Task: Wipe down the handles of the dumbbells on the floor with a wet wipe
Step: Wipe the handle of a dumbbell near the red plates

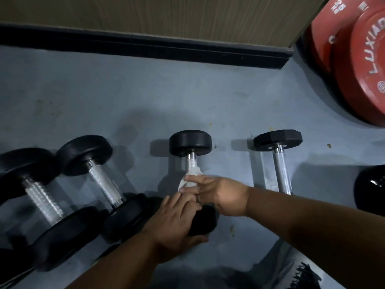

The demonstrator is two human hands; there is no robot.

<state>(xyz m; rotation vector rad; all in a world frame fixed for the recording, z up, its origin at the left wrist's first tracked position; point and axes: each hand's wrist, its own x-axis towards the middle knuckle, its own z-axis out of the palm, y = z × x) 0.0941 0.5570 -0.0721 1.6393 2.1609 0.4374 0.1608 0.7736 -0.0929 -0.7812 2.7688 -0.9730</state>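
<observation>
The left hand (177, 222) cups the near head of the middle dumbbell (190, 157), fingers curled over it. Just beyond, the right hand (216, 195) pinches a white wipe (190, 178) around the handle — thumb on top. Dumbbells lie either side on the grey floor (145, 97); red plates (358, 65) lean far right.

Dim light, soft shadows on the floor (125, 97); edges bow and blur, bottom corners darkest.

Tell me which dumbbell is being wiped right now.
The third dumbbell from the left: the white wipe is wrapped on its handle under the right hand, the left hand on its near head. The other handles are bare.
</observation>
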